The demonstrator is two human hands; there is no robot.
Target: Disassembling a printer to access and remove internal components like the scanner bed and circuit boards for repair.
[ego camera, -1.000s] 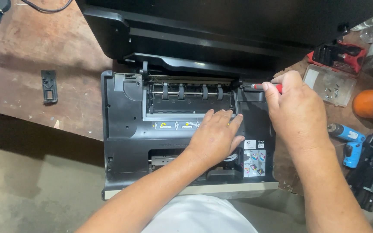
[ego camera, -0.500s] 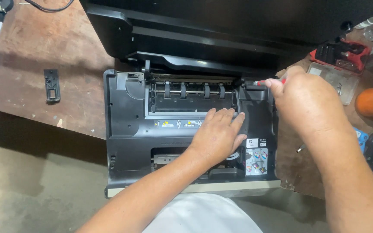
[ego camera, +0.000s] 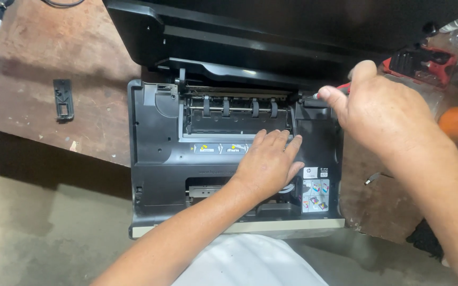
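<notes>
An opened black printer [ego camera: 160, 159] sits on a worn table [ego camera: 38, 79]. The left hand [ego camera: 269, 164] lies flat on it, fingers apart — holding nothing. The right hand [ego camera: 382, 114] has its grip clamped on a red-handled screwdriver [ego camera: 341, 89] — at the printer's upper right corner.

left hand [ego camera: 269, 164] is flat, palm down, fingers stretched forward and slightly spread, forearm coming up from the bottom. right hand [ego camera: 385, 114] is curled into a pinch, thumb and forefinger together, wrist angled in from the right

Head-worn view, steeply downward, close.
</notes>
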